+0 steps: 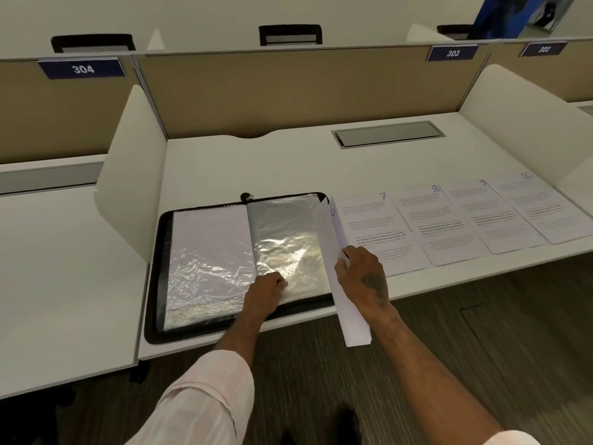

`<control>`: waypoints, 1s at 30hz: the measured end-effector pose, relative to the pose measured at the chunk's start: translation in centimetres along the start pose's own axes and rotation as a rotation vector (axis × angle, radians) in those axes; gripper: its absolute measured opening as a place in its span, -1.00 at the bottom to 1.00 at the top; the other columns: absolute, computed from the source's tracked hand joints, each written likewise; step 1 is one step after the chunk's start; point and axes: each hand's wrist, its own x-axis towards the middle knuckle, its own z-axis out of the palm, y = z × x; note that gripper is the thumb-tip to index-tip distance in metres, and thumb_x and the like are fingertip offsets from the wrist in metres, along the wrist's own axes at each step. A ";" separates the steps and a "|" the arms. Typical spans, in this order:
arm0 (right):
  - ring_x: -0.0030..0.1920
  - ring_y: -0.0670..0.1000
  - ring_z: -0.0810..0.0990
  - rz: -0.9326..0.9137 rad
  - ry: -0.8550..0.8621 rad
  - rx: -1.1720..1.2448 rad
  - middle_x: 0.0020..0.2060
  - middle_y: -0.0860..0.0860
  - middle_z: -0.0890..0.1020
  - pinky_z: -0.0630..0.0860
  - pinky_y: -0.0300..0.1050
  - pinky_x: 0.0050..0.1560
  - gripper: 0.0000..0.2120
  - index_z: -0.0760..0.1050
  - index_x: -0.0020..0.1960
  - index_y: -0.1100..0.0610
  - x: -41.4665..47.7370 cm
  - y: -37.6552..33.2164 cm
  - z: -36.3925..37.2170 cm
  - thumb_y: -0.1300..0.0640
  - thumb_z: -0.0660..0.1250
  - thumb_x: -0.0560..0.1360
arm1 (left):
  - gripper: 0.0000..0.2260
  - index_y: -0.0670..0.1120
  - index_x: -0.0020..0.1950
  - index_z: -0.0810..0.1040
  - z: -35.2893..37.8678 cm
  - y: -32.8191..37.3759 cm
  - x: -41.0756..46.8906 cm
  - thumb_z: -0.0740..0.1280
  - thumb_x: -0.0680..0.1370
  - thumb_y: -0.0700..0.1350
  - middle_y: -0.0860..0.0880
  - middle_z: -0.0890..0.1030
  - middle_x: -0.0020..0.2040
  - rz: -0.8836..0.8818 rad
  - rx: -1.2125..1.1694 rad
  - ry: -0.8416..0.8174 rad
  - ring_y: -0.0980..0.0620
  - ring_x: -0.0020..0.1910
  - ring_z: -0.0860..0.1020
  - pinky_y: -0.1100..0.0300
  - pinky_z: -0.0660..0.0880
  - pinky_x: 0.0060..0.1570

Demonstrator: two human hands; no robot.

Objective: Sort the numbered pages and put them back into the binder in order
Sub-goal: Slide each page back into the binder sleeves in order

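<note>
A black zip binder (pixel 159 252) lies open on the white desk, its clear plastic sleeves showing. The left sleeve (pixel 208 252) has a white sheet in it; the right sleeve (pixel 285 226) looks empty and shiny. My left hand (pixel 266 292) pinches the lower edge of the right sleeve. Page 6 (pixel 333 239) stands on edge beside the binder's right side, gripped by my right hand (pixel 362 274). To the right, pages 7 (pixel 369 220), 8 (pixel 430 216), 9 (pixel 481 210) and 10 (pixel 532 200) lie overlapping in a row.
White side dividers (pixel 134 162) wall the desk on both sides, and a tan back panel (pixel 288 88) closes it behind. A grey cable hatch (pixel 388 133) sits at the back right. Neighbouring desks carry labels 304, 303 and 302. Dark carpet lies below the front edge.
</note>
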 end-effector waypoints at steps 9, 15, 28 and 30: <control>-0.17 0.04 0.61 -0.190 -0.099 0.086 -0.07 0.08 0.61 0.56 -0.17 -0.15 -0.73 0.53 0.24 0.20 -3.6 -1.4 0.3 0.16 0.30 0.56 | -0.86 0.00 -0.02 0.63 -0.1 0.6 0.1 0.29 0.55 -0.18 -0.01 0.63 0.02 0.025 0.108 -0.025 -0.04 -0.01 0.59 0.04 0.54 0.04; -0.25 -0.07 0.61 -0.398 -0.238 -0.011 -0.09 0.02 0.58 0.56 -0.32 -0.27 -0.72 0.51 0.19 0.11 -7.9 -1.8 2.8 0.13 0.39 0.50 | -0.85 -0.09 -0.09 0.52 -0.3 1.1 -0.1 0.20 0.62 -0.19 -0.14 0.65 -0.01 -0.072 0.123 0.022 -0.14 -0.06 0.61 0.05 0.56 -0.06; -0.43 -0.01 0.59 -0.375 -0.443 -0.442 -0.28 0.03 0.61 0.56 -0.15 -0.49 -0.60 0.61 -0.20 0.13 -9.9 2.0 1.6 0.16 0.70 0.04 | -0.79 -0.07 -0.12 0.62 -0.5 1.4 -1.5 0.25 0.62 -0.08 -0.04 0.63 -0.07 -0.026 -0.011 0.112 -0.04 -0.08 0.59 0.07 0.52 -0.06; -0.39 0.04 0.61 -0.350 -0.493 -0.517 -0.24 0.07 0.60 0.58 -0.08 -0.44 -0.63 0.63 -0.18 0.16 -9.9 1.4 1.1 0.17 0.69 0.10 | -0.79 -0.03 -0.13 0.61 -0.4 1.3 -1.7 0.23 0.63 -0.06 -0.02 0.62 -0.08 0.007 0.019 0.120 -0.04 -0.09 0.58 0.05 0.52 -0.06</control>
